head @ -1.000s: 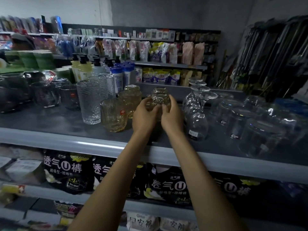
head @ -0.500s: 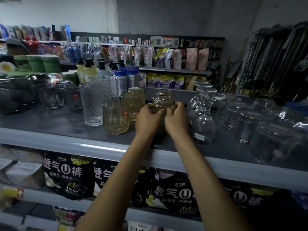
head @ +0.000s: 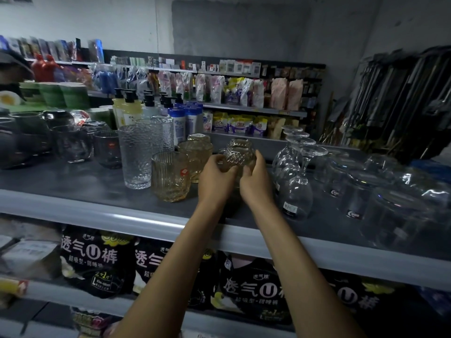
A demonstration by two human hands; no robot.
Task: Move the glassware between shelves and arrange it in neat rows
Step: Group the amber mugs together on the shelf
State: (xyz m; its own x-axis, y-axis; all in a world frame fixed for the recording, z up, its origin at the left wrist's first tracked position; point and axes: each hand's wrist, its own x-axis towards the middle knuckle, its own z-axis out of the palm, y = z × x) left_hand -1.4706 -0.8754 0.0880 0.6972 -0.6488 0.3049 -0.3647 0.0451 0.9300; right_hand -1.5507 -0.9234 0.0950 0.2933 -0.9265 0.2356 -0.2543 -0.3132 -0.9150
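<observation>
Room: a dim shop aisle with a patchy grey plaster wall at the far side and dark long-handled goods hanging at the right.
Far shelving: racks of packets, pouches and pump bottles run across the back, left to centre.
Surface: a dark grey shelf with a pale grey front lip spans the whole view; its near left part is bare.
Lower shelf: black packs with white printed characters stand in a row below the lip.
Right glassware: clear upturned tumblers crowd the right end, some blurred.
Wine glasses: stemmed glasses stand upside down in a line running near to far, just right of the hands.
Left glassware: dark smoky cups sit at the far left; a tall textured clear tumbler stands right of them.
Amber mugs: a ribbed amber mug with a red sticker stands near the lip, others behind it.
Held glass: a diamond-cut glass is at shelf centre, between the amber mugs and the wine glasses; whether it touches the shelf is hidden.
Left hand: the left hand is curled against the glass's left side.
Right hand: the right hand is wrapped on its right side, fingers reaching up the wall.
</observation>
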